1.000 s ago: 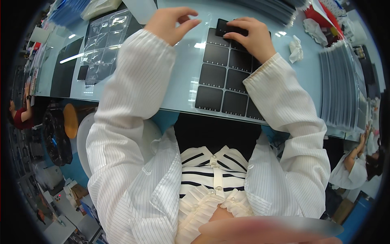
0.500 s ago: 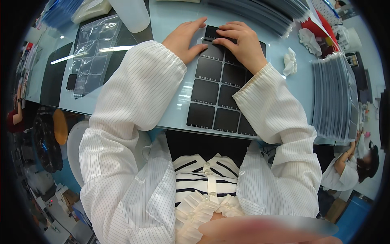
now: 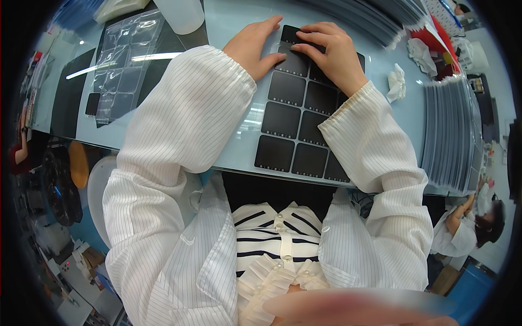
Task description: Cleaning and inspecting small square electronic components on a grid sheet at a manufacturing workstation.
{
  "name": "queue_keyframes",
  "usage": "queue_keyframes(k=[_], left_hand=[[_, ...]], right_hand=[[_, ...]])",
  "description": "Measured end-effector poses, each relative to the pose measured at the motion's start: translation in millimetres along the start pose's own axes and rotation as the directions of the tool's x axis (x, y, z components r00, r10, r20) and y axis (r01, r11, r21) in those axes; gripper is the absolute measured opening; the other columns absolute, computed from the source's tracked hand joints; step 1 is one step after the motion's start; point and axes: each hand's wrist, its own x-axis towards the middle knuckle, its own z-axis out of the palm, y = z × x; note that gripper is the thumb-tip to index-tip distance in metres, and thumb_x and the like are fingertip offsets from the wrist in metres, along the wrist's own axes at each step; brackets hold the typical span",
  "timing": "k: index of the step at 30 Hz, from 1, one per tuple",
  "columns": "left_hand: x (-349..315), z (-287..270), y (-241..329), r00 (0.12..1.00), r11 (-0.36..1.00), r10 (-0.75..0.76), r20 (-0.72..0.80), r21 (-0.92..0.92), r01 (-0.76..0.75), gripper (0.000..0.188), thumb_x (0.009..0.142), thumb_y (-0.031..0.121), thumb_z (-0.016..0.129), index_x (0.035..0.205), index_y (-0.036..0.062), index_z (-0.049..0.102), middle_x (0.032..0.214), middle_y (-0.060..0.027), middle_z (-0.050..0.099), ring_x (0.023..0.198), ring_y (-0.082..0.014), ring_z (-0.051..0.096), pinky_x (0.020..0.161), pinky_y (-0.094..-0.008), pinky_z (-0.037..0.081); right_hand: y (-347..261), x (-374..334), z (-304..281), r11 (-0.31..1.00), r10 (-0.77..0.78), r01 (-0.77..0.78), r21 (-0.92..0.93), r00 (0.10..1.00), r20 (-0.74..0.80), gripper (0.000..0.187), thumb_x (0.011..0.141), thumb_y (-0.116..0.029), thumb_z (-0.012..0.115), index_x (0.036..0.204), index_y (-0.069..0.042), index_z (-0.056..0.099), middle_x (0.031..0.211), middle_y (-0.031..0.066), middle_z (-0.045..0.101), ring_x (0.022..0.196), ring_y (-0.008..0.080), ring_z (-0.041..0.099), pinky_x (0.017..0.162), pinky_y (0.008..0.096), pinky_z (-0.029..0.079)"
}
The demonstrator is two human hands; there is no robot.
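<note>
Black rounded-square cards (image 3: 287,88) lie in a grid on the glass-topped table, a row of small pale marks along each lower edge. My left hand (image 3: 254,46) rests at the grid's upper left, thumb and fingers spread apart. Its thumb tip touches the left edge of a card in an upper row. From the right, my right hand (image 3: 336,51) reaches over the top rows. Its thumb and bent fingers close on a black square card (image 3: 290,33) at the top, hiding part of it. My right forearm covers some cards on that side.
A clear pocket sheet (image 3: 128,60) lies at left over dark sheets, a small black card (image 3: 93,104) beside it. Behind stands a white cup (image 3: 182,16). Crumpled white tissue (image 3: 397,82) and a thick sheet stack (image 3: 448,133) sit at right. A person (image 3: 462,228) is farther right.
The whole view has shifted slightly, so the card grid appears a little farther right. Both hands keep nearly the same pose over the top cards.
</note>
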Motion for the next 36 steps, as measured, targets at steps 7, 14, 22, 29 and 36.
queue_keyframes(k=[7, 14, 22, 29, 36], left_hand=[[-3.2, 4.0, -5.8, 0.999, 0.998, 0.036, 0.006, 0.052, -0.036, 0.066, 0.086, 0.025, 0.07, 0.143, 0.0105, 0.039, 0.132, -0.0139, 0.055, 0.127, -0.0288, 0.049, 0.107, -0.0374, 0.041], [-1.9, 1.2, -8.3, 0.996, 0.995, 0.087, 0.002, 0.042, -0.087, 0.059, 0.088, 0.025, 0.069, 0.14, 0.0104, 0.044, 0.132, -0.0159, 0.054, 0.126, -0.0303, 0.049, 0.107, -0.0382, 0.04], [1.7, 3.3, -18.0, 0.999, 0.997, 0.053, -0.015, 0.053, -0.052, 0.054, 0.09, 0.02, 0.067, 0.139, 0.013, 0.048, 0.131, -0.0143, 0.058, 0.123, -0.0307, 0.054, 0.103, -0.038, 0.043], [13.7, 10.2, -39.3, 0.987, 0.986, 0.163, -0.017, 0.042, -0.162, 0.048, 0.087, 0.022, 0.068, 0.13, 0.005, 0.054, 0.123, -0.0179, 0.06, 0.116, -0.0334, 0.056, 0.101, -0.0379, 0.043], [24.9, 11.3, -44.5, 0.986, 0.986, 0.166, -0.015, -0.002, -0.166, 0.041, 0.083, 0.016, 0.069, 0.12, 0.0017, 0.06, 0.11, -0.0192, 0.062, 0.107, -0.0356, 0.058, 0.093, -0.0381, 0.045]], right_hand=[[-3.5, -5.7, 3.8, 0.993, -0.066, 0.069, -0.094, 0.997, 0.04, 0.023, 0.083, -0.019, 0.071, 0.101, -0.005, 0.074, 0.108, 0.0085, 0.069, 0.105, 0.0267, 0.061, 0.093, 0.0366, 0.047], [9.3, -16.6, -6.3, 0.993, -0.092, 0.099, -0.066, 0.991, 0.099, 0.032, 0.087, -0.018, 0.069, 0.117, -0.007, 0.067, 0.122, 0.0098, 0.064, 0.123, 0.0293, 0.053, 0.102, 0.0394, 0.042], [44.6, -55.7, -98.5, 0.95, -0.02, -0.074, -0.304, 0.955, -0.295, 0.04, 0.078, -0.02, 0.073, 0.112, -0.001, 0.067, 0.104, 0.0189, 0.068, 0.083, 0.0307, 0.067, 0.08, 0.0388, 0.051], [99.3, -127.0, -89.7, 0.7, 0.599, -0.608, -0.374, 0.785, -0.156, 0.042, 0.077, -0.034, 0.081, 0.109, -0.009, 0.073, 0.099, 0.0035, 0.063, 0.076, 0.0146, 0.058, 0.069, 0.0291, 0.05], [106.6, -109.7, -67.5, 0.842, 0.46, -0.52, -0.14, 0.83, -0.315, 0.032, 0.072, -0.02, 0.076, 0.096, 0.0, 0.073, 0.08, 0.0174, 0.067, 0.068, 0.0276, 0.065, 0.064, 0.0347, 0.05]])
